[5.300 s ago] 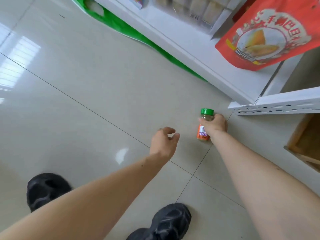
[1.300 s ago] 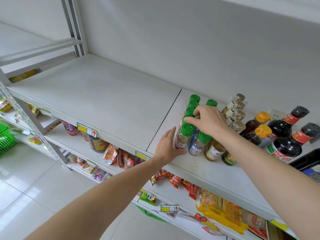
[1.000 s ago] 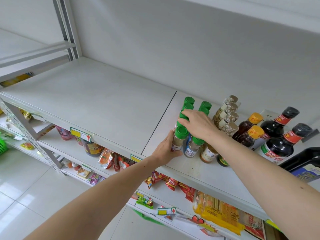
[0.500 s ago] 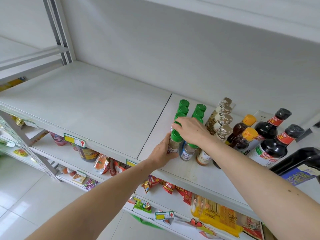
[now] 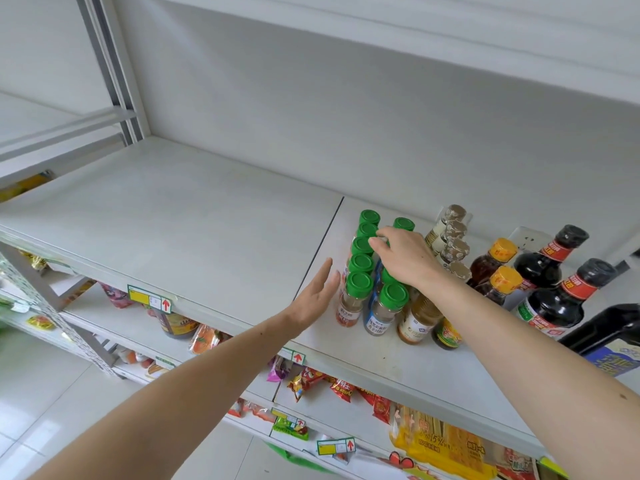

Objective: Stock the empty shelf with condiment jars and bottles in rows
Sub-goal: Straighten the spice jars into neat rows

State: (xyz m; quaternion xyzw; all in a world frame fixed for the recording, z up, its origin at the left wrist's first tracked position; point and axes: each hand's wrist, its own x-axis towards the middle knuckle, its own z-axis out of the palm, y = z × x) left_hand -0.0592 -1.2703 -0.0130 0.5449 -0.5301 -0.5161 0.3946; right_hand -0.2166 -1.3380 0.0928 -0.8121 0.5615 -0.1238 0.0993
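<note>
Two rows of green-capped spice jars point(image 5: 358, 285) stand on the white shelf point(image 5: 194, 216), running from front to back. My right hand point(image 5: 403, 256) lies over the right row, its curled fingertips touching caps in the middle of both rows. My left hand point(image 5: 317, 297) is held flat with straight fingers just left of the front jar with the orange label point(image 5: 348, 311), a small gap between them. A front jar with a blue label point(image 5: 382, 315) stands beside it. Jars under my right hand are partly hidden.
Right of the spice jars stand a row of cork-topped bottles point(image 5: 450, 233), orange-capped bottles point(image 5: 498, 265) and dark soy sauce bottles point(image 5: 557, 296). A large dark bottle point(image 5: 613, 337) sits at the right edge. The lower shelves hold snack packets point(image 5: 311, 379).
My left hand has let go of the front orange-label jar and drawn slightly left, fingers now straight. My right hand stays on the jar caps, shifted a little toward the back.
</note>
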